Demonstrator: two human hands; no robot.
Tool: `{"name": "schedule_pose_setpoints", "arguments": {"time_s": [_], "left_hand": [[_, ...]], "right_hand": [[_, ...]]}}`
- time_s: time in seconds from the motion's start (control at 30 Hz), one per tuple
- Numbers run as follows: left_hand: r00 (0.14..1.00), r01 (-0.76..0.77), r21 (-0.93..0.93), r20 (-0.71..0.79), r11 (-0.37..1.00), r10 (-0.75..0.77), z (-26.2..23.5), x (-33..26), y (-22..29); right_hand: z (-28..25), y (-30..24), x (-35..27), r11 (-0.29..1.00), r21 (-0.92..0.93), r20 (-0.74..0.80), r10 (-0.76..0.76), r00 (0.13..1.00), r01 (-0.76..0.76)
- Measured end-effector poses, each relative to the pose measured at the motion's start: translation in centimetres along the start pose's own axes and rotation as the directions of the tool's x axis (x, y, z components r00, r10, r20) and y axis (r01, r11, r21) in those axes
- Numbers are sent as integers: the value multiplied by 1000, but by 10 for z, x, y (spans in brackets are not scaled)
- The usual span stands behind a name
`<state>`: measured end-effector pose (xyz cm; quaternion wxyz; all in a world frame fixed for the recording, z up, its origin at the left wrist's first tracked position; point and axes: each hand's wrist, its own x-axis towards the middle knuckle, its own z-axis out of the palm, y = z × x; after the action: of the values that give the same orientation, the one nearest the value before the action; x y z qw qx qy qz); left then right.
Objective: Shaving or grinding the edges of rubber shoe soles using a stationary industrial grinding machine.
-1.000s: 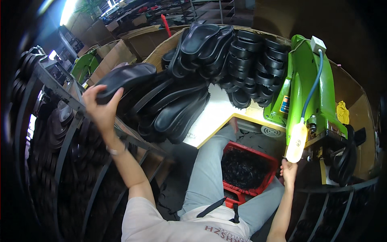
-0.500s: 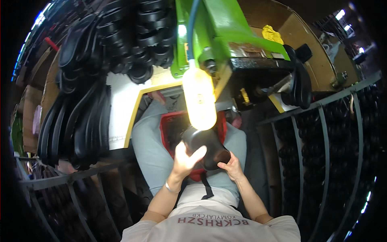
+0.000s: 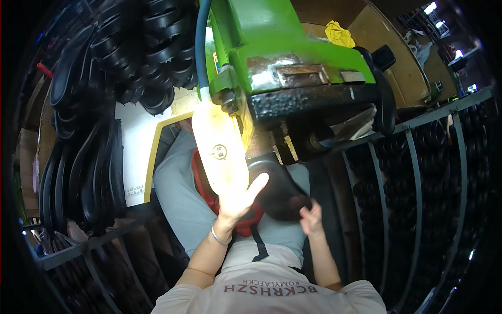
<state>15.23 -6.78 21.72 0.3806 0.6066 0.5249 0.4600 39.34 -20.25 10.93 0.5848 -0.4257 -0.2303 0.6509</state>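
Note:
A black shoe sole (image 3: 280, 191) is held over my lap, under the dark head of a green machine (image 3: 282, 49). My left hand (image 3: 235, 201) grips its left end, washed out by the glare of a bright lamp (image 3: 219, 149) fixed to the machine. At the sole's lower right end, my right hand (image 3: 312, 217) pinches the edge. A red basket (image 3: 201, 180) sits on my lap behind the left hand, mostly hidden.
Several black soles (image 3: 86, 172) stand stacked on a white bench (image 3: 136, 141) at my left, with more piled (image 3: 141, 57) further back. Metal racks of dark soles (image 3: 418, 188) rise on the right. A yellow rag (image 3: 339, 34) lies behind the machine.
A second ago my left hand reached to the stacked soles at the left. It brought one sole to my lap, and both hands now hold it closer under the machine head.

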Motion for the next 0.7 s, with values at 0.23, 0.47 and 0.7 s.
{"name": "schedule_pose_setpoints", "arguments": {"time_s": [0.23, 0.47, 0.7], "left_hand": [[999, -2, -221, -50, 975, -10, -11, 7, 1], [966, 97, -523, -155, 847, -207, -71, 8, -3], [887, 116, -756, -213, 645, -409, -131, -28, -41]], "right_hand": [[59, -122, 99, 906, -82, -221, -423, 879, 415], [93, -106, 139, 922, 155, -53, -351, 935, 355], [140, -47, 119, 763, -388, 114, -517, 848, 518]]}}
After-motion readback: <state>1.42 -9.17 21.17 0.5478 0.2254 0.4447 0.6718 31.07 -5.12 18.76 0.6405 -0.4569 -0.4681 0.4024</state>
